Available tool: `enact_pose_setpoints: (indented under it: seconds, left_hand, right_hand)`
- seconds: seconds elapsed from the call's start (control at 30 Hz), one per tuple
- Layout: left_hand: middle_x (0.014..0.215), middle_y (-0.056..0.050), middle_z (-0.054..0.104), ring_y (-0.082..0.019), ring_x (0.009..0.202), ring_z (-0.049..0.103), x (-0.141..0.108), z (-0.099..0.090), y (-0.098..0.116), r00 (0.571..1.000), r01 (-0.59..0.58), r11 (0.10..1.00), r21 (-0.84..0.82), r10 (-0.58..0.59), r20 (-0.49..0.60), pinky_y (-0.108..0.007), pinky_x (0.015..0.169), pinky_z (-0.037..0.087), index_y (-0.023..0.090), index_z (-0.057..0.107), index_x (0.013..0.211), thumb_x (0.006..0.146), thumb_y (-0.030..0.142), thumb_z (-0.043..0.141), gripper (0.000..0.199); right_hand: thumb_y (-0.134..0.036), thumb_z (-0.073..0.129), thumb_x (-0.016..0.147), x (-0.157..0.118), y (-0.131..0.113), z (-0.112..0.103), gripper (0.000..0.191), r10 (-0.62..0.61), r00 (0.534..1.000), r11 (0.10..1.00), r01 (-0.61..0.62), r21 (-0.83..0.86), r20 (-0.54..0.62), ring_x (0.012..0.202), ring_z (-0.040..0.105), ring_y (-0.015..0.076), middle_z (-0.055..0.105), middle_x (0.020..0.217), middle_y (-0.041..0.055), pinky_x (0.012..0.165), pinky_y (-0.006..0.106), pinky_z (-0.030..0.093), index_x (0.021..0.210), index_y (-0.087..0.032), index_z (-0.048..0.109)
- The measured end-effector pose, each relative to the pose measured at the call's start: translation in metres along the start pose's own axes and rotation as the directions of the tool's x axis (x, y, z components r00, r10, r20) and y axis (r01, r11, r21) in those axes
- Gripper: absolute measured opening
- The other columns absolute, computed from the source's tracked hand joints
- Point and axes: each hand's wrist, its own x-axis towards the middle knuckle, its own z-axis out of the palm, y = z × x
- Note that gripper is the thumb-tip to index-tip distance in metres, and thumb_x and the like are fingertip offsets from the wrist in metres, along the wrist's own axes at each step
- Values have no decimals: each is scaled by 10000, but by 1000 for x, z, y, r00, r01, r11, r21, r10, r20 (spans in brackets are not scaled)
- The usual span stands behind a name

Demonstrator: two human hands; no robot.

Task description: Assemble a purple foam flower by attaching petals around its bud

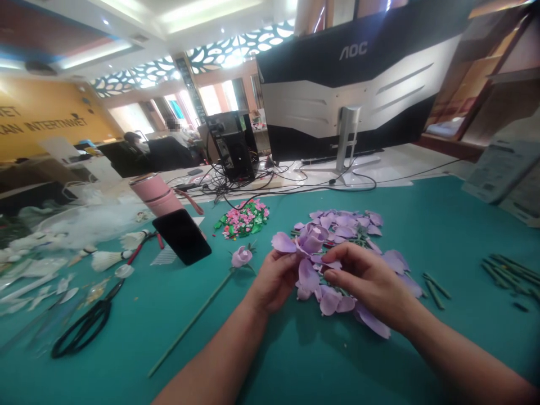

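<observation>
A light purple flower [311, 241] with spread petals is held up by my left hand [272, 281], whose fingers close round its base. My right hand [371, 281] pinches a petal [332, 265] at the flower's right side between thumb and forefinger. Beneath and behind both hands lies a pile of loose purple petals [396, 261] on the green mat [189, 343]. To the left rests a single purple rosebud [242, 257] on a long green stem [192, 322]. The part of the flower below my left fingers is hidden.
A black phone [182, 236] leans by a pink bottle [157, 194]. Black scissors [84, 326] and shuttlecocks [110, 260] lie left. Small pink flowers [244, 218] are heaped behind. Green stems [512, 273] lie right. A monitor [307, 112] and cables stand at the back; people sit far off.
</observation>
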Motion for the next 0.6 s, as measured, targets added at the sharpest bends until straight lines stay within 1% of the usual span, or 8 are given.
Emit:
enact_pose_setpoints:
  seconds: [0.17,0.27,0.37,0.5,0.6]
  left_hand:
    - [827,-36,717,-128,696,650,-1,4,1,999,-32,999,19,33,-37,-226,657,504,128,723,941,613,188,887,372]
    - [846,-39,716,-125,693,644,0,4,0,998,-53,997,52,55,-42,-223,654,499,129,719,957,599,199,895,404]
    - [867,-41,715,-130,715,647,1,4,-1,995,-66,995,74,71,-68,-227,677,505,129,709,929,589,196,898,395]
    - [881,-42,719,-146,766,661,2,6,1,991,-65,994,92,75,-112,-227,705,515,127,702,898,575,180,898,382]
    - [878,-39,720,-152,763,668,2,7,5,990,-45,994,102,58,-127,-230,691,524,129,694,870,585,172,882,345]
  right_hand:
    - [-406,794,747,0,1,3,283,29,1000,997,-28,69,-12,672,553,136,624,762,5,577,259,447,899,-210,659]
    - [-420,787,755,1,2,3,291,36,999,997,-35,63,-16,667,550,136,621,755,2,575,261,441,906,-211,654]
    - [-413,771,777,1,4,3,276,37,999,998,-35,50,-24,665,548,133,611,750,-7,588,267,441,920,-214,642]
    - [-395,760,790,2,3,4,264,-15,1000,999,16,49,-11,677,560,130,607,759,-10,620,273,465,920,-210,624]
    - [-406,737,811,2,-1,0,302,-72,997,996,71,48,36,682,587,136,625,770,-7,624,276,492,1012,-214,621]
